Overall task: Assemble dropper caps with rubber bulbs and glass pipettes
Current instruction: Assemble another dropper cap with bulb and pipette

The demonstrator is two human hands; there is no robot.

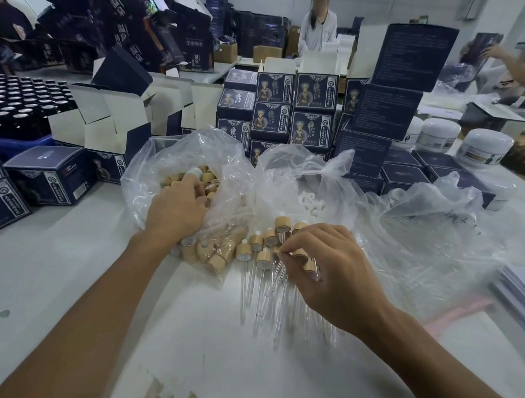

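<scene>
Two hands work apart: the left hand [175, 208] digs curled into the bag of caps [195, 177], while the right hand [321, 262] (nearer) pinches among finished droppers [262, 259], pipettes pointing toward the person.

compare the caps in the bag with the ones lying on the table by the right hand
The bagged caps are bare wooden collars with no pipette; the table caps have glass pipettes and white bulb tips. The bagged ones sit heaped inside clear plastic where the left hand reaches; the table ones lie loose by the right hand. Both are the same light wood.
</scene>
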